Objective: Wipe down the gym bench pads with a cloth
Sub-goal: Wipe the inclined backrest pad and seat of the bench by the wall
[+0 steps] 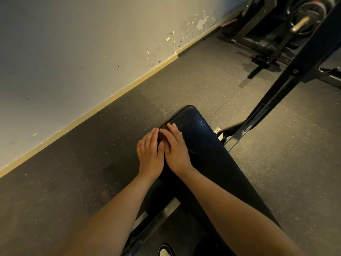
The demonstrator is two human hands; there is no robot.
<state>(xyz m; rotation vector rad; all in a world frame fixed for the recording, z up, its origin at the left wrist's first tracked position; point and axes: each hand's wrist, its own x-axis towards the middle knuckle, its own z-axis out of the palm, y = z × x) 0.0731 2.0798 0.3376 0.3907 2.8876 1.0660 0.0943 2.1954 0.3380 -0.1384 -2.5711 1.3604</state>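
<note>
A black padded gym bench pad (pixel 201 143) runs from the lower right up to the middle of the view. Both hands lie side by side on its left edge, fingers straight. My left hand (pixel 150 154) rests flat along the pad's left side. My right hand (pixel 175 150) presses flat on the pad top, touching the left hand. A small brown patch (pixel 163 134) shows between the fingertips; it may be a cloth, mostly hidden under the hands.
The bench's metal frame (pixel 238 132) extends right of the pad, with a crossbar (pixel 156 218) below it. A weight rack with a plate-loaded barbell (pixel 302 23) stands at the back right. A scuffed wall (pixel 83 52) borders the dark rubber floor on the left. A shoe (pixel 165 251) shows at the bottom.
</note>
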